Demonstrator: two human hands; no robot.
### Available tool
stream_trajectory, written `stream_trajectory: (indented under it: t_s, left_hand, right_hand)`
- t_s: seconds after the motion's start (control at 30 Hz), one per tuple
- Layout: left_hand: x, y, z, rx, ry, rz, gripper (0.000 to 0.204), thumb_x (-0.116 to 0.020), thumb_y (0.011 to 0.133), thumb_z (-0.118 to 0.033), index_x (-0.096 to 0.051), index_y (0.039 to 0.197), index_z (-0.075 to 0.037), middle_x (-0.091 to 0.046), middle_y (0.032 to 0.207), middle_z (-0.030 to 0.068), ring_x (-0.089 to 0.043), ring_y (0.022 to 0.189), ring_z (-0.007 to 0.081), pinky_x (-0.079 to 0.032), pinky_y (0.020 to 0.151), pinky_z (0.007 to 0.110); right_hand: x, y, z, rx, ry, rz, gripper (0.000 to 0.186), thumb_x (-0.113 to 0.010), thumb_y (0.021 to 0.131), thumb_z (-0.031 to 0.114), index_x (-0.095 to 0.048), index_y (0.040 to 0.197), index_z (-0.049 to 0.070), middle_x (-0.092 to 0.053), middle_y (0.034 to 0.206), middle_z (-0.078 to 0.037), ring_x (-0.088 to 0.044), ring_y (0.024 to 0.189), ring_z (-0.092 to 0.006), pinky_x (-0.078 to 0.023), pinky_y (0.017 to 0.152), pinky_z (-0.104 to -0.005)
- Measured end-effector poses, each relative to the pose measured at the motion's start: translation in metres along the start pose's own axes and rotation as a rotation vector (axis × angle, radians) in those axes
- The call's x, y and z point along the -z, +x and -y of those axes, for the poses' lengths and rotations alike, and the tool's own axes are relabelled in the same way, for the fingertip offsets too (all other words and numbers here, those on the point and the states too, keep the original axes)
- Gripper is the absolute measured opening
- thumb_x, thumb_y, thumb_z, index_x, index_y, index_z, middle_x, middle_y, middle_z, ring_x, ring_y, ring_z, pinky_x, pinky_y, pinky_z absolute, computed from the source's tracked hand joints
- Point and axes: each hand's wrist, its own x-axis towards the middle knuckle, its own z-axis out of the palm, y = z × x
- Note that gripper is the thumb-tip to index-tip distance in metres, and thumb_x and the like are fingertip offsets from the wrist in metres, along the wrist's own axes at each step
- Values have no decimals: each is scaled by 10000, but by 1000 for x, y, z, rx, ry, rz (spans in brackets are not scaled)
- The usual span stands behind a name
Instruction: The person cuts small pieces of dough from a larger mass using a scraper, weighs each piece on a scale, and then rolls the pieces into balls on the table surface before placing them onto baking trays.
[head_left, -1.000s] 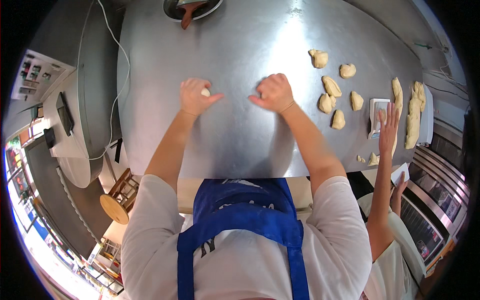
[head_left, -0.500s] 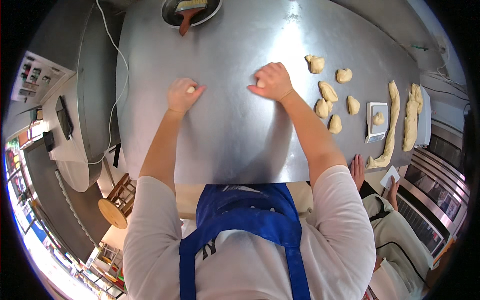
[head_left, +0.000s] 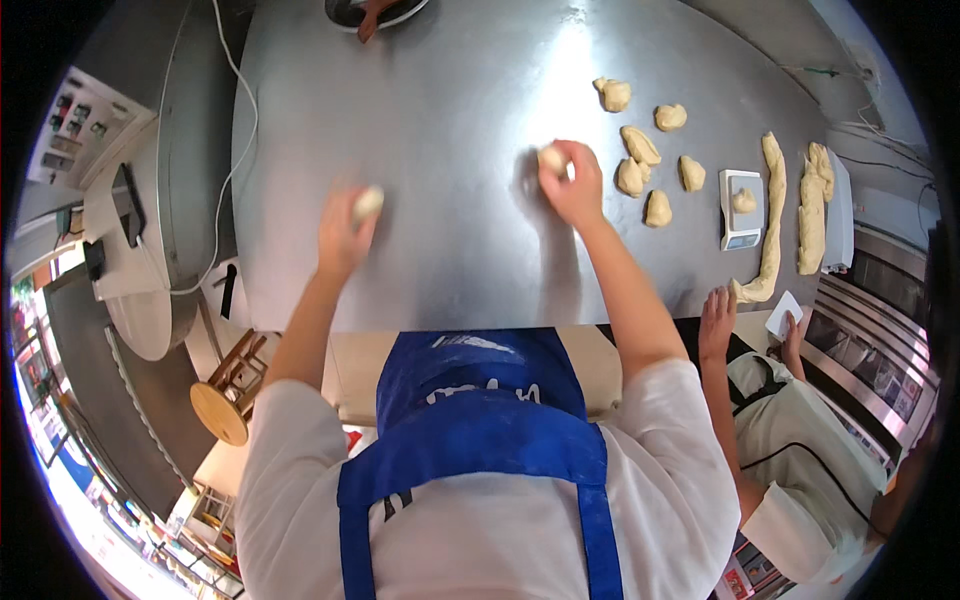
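My left hand (head_left: 343, 232), somewhat blurred, is closed on a small pale dough ball (head_left: 368, 203) that shows at its right side. Between the thumb and fingers of my right hand (head_left: 577, 190) is a second dough ball (head_left: 551, 159); its shadow falls on the metal table to the left of the hand. Several uneven dough pieces (head_left: 657, 209) lie to the right of my right hand, apart from it. A further lump of dough (head_left: 743, 201) rests on a white scale (head_left: 741, 236).
Beyond the scale lie a long dough strip (head_left: 772, 210) and a thicker dough roll (head_left: 813, 225). A co-worker's hand (head_left: 717, 318) touches the table edge; their other hand holds a white scraper (head_left: 783, 314). A bowl with a brush handle (head_left: 372, 18) stands at the far edge.
Both hands have turned, so the dough balls show more. My right hand has shifted right and my left hand slightly left and nearer. The whole view has tilted a little.
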Motion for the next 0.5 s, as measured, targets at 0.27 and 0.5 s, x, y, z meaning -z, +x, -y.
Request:
stream_trajectory:
  t_s: [0.27,0.5]
  left_hand:
    - [-53,-67,-62,-271,79,146,462,-873,584,-428,-653,877,-147,-662,989,37,-580,1053,295,-450,920,499]
    - [-65,41,-9,-300,75,16,387,-895,599,-343,-646,803,-128,-662,886,42,-620,828,285,-489,722,409]
  right_hand:
    - [-16,-120,24,180,-226,204,270,-780,624,241,-528,603,149,-609,783,-34,-608,811,-241,-474,752,-390]
    - [-23,19,-17,538,-307,76,254,-791,646,320,-602,642,150,-607,720,-16,-583,695,-241,-452,664,-374]
